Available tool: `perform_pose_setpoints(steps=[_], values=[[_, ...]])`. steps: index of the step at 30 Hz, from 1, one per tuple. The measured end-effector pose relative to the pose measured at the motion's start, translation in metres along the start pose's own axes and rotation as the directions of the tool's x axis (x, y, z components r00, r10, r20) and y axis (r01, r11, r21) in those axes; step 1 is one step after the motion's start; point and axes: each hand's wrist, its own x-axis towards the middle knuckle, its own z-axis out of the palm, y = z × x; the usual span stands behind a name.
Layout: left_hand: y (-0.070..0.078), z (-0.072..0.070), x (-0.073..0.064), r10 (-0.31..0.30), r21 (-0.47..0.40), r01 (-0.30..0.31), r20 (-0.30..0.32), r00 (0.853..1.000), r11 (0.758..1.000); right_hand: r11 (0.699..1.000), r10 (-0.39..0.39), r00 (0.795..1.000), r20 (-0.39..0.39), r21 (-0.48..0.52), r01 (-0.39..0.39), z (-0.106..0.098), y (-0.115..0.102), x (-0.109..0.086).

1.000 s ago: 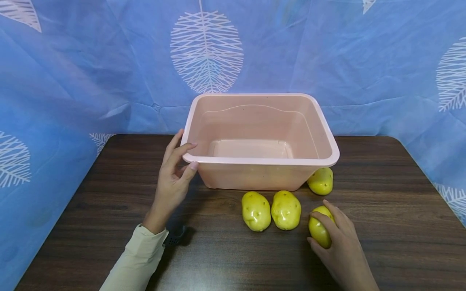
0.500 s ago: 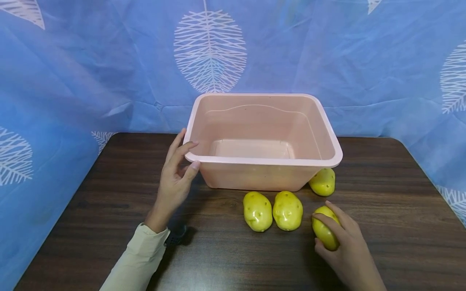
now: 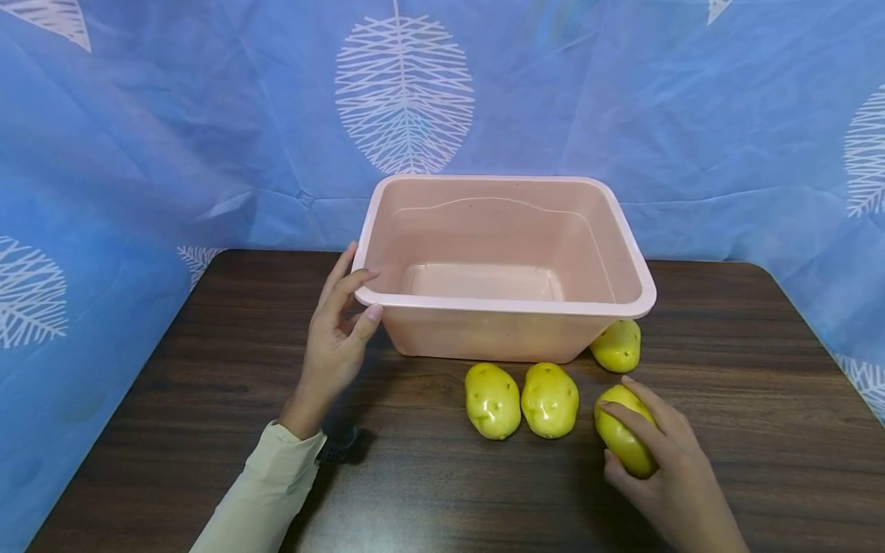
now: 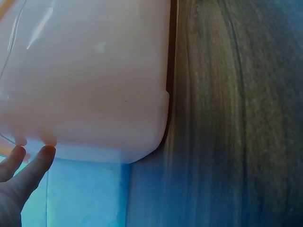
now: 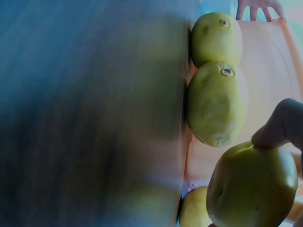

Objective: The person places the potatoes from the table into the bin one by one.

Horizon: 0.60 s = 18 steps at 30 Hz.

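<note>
In the head view a pink plastic basin (image 3: 484, 330) stands at the back of the table. My left hand (image 3: 335, 338) holds its near left corner, thumb at the front rim and fingers over and along the side. In the left wrist view, two fingertips (image 4: 45, 153) are right at the basin's outer wall. A yellow-green potato (image 3: 625, 442) is gripped between the thumb and fingers of my right hand (image 3: 674, 465), low over the table. Two more potatoes, one on the left (image 3: 492, 402) and one beside it (image 3: 549, 401), lie in front of the basin.
Another potato (image 3: 617, 347) sits at the basin's front right corner, partly hidden under its rim. Brown wood-grain table (image 3: 442, 491) spreads around these things. Behind it hangs a blue cloth (image 3: 207, 115) with white leaf prints.
My right hand has shifted slightly to the right with the potato, which has tilted a little in its grip. My left hand keeps its place on the basin.
</note>
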Motion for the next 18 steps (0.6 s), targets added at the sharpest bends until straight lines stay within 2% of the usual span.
perform_pose_setpoints(steps=[8, 14, 18], values=[[-0.002, 0.000, -0.001, 0.010, -0.028, -0.011, -0.012, 1.000, 1.000, 0.999, -0.045, 0.997, -0.065, 0.003, 0.045, -0.008, -0.003, 0.000], [-0.003, 0.000, -0.001, 0.017, -0.030, -0.018, -0.015, 1.000, 0.999, 0.999, -0.049, 0.996, -0.071, 0.015, 0.050, -0.014, -0.002, 0.000], [-0.003, 0.000, -0.001, 0.019, -0.023, -0.019, -0.015, 1.000, 1.000, 0.995, -0.090, 0.993, -0.080, 0.029, 0.093, -0.017, -0.002, 0.000]])
